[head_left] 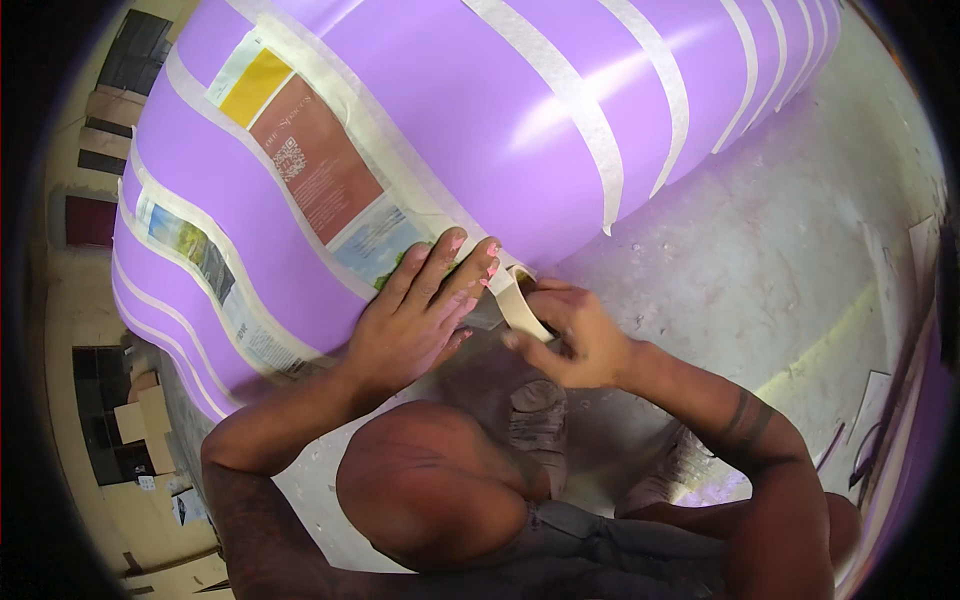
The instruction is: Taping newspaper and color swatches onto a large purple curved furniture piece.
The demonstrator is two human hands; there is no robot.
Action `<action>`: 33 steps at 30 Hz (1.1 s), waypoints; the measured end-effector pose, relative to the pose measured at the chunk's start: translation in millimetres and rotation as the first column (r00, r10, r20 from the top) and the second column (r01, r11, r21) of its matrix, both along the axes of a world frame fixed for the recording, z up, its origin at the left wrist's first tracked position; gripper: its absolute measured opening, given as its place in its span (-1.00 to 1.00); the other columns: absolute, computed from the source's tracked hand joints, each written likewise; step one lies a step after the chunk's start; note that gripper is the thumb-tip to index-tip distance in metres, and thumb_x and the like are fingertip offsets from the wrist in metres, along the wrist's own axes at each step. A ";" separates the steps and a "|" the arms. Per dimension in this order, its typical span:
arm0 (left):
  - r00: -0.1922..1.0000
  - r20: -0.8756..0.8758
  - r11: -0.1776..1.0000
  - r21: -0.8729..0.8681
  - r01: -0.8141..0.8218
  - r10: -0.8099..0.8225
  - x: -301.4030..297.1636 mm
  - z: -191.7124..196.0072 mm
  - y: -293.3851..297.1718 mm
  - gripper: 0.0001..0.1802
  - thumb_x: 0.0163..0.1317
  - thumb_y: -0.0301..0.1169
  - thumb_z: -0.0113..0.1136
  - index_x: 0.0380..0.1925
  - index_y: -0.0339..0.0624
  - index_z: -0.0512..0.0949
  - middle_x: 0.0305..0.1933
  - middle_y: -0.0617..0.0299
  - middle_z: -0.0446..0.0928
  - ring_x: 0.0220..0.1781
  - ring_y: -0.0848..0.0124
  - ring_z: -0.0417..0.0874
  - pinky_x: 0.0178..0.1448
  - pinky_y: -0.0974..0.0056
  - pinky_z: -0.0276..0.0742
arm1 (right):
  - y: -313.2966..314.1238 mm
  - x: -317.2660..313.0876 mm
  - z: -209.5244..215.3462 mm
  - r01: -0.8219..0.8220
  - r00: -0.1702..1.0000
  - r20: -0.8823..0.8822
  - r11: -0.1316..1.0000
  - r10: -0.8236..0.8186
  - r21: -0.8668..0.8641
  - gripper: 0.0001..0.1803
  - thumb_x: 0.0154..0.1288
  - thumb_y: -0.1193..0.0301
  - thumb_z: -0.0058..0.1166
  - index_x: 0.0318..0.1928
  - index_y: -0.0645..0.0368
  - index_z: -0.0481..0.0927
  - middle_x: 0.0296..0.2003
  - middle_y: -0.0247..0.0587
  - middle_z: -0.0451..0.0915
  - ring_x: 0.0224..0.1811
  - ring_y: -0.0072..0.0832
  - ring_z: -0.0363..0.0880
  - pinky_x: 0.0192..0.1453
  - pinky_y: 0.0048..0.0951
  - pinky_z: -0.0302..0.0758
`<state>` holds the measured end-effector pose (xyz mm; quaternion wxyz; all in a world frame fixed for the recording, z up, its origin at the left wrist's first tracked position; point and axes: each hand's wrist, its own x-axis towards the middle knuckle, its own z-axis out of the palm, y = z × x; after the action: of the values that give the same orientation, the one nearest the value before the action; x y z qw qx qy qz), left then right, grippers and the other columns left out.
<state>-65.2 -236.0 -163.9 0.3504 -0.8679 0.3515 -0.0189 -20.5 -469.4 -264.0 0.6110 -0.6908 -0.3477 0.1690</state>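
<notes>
A large, glossy, rounded purple body (pixel 430 120) fills the upper part of the head view, with cream masking tape strips (pixel 560 85) across it. A band of printed paper (pixel 320 165), in yellow, brown and blue, is taped along its curve. My left hand (pixel 415 315) lies flat on the lower end of that paper and its tape edge, fingers stretched out, pink paint on several fingertips. Close beside it, my right hand (pixel 580 335) grips a roll of masking tape (pixel 518 308) at the purple body's lower edge. Tape runs from the roll toward my left fingertips.
Another taped paper strip (pixel 200 260) curves down the left side of the body. Under it spreads a stained grey floor (pixel 740 270). My bent knee (pixel 430 480) is close below my hands. Cardboard pieces (pixel 145 430) stand by the left wall; panels (pixel 900 400) lean at the right.
</notes>
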 end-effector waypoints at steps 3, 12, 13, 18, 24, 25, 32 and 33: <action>0.997 -0.073 0.992 -0.123 0.018 -0.027 5.4 4.3 7.2 -0.27 0.40 0.19 0.05 0.35 -0.10 0.51 0.68 0.16 0.11 0.70 -0.04 0.01 0.72 -0.16 -0.23 | -10.2 -2.4 -28.6 -0.006 0.910 0.412 0.991 -0.049 0.133 -0.77 0.35 0.35 0.27 -0.16 0.29 0.63 -0.28 -0.08 0.67 -0.10 -0.13 0.64 0.01 -0.17 0.57; 0.993 0.058 0.917 -0.391 -0.076 0.107 13.3 15.2 9.7 0.02 0.30 0.19 0.18 0.52 -0.33 0.18 0.63 -0.21 0.11 0.66 -0.15 0.10 0.66 -0.26 -0.05 | -6.9 -21.6 -73.3 0.152 0.938 0.298 0.983 -0.176 0.103 -0.75 0.38 0.34 0.28 -0.13 0.29 0.66 -0.27 -0.01 0.65 -0.23 -0.13 0.63 -0.17 -0.15 0.59; 0.991 0.071 0.921 -0.382 -0.080 0.115 12.5 14.6 10.5 0.02 0.30 0.19 0.18 0.53 -0.33 0.16 0.63 -0.21 0.10 0.66 -0.15 0.10 0.66 -0.26 -0.05 | -8.6 -24.7 -72.9 0.186 0.972 0.153 0.982 -0.178 -0.037 -0.77 0.39 0.32 0.28 -0.17 0.28 0.69 -0.34 0.00 0.64 -0.35 -0.16 0.62 -0.31 -0.15 0.57; 0.991 0.067 0.922 -0.377 -0.085 0.119 15.1 7.5 4.0 0.07 0.30 0.19 0.20 0.57 -0.29 0.07 0.65 -0.21 0.06 0.66 -0.15 0.10 0.65 -0.29 -0.07 | -8.3 -20.2 -117.9 0.382 0.919 0.125 0.923 -0.375 -0.042 -0.67 0.44 0.22 0.25 -0.40 0.20 0.74 -0.69 -0.08 0.50 -0.62 -0.16 0.50 -0.49 -0.14 0.43; 0.954 0.269 0.875 -0.483 0.012 0.135 17.7 -25.6 -6.4 0.13 0.31 0.25 0.21 0.60 -0.21 -0.06 0.63 -0.23 0.06 0.65 -0.21 0.10 0.62 -0.38 -0.07 | 23.2 -19.2 -114.4 0.415 0.910 0.116 0.881 -0.399 -0.228 -0.53 0.48 0.07 0.17 -0.41 0.21 0.75 -0.64 0.00 0.57 -0.60 -0.08 0.60 -0.47 -0.12 0.49; 0.930 0.329 0.880 -0.474 0.014 0.163 18.8 -31.5 -7.3 0.13 0.31 0.27 0.21 0.59 -0.24 -0.04 0.63 -0.23 0.06 0.64 -0.23 0.10 0.61 -0.40 -0.06 | 26.1 -21.0 -112.5 0.420 0.907 0.087 0.877 -0.411 -0.233 -0.54 0.49 0.08 0.15 -0.39 0.21 0.76 -0.64 0.01 0.57 -0.60 -0.08 0.60 -0.46 -0.11 0.49; 0.913 0.304 0.914 -0.378 -0.146 0.271 6.6 -37.8 -15.3 0.22 0.25 0.35 0.19 0.58 -0.36 -0.02 0.65 -0.25 0.00 0.66 -0.25 0.04 0.58 -0.48 -0.12 | -9.0 -26.8 -113.2 0.406 0.911 0.106 0.910 -0.398 -0.078 -0.58 0.49 0.12 0.15 -0.35 0.20 0.77 -0.65 -0.01 0.57 -0.62 -0.09 0.58 -0.48 -0.16 0.47; 0.913 0.304 0.914 -0.377 -0.148 0.273 5.8 -38.0 -15.5 0.22 0.25 0.35 0.19 0.58 -0.36 -0.02 0.65 -0.25 0.00 0.66 -0.25 0.04 0.58 -0.48 -0.12 | -11.7 -26.5 -108.1 0.394 0.917 0.088 0.916 -0.388 -0.071 -0.59 0.49 0.13 0.16 -0.34 0.20 0.78 -0.66 -0.01 0.57 -0.63 -0.10 0.57 -0.49 -0.17 0.46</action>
<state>-59.4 -251.5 -201.9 0.2495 -0.9316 0.1773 -0.1961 -46.9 -481.1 -372.1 0.5885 -0.7782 -0.2167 0.0334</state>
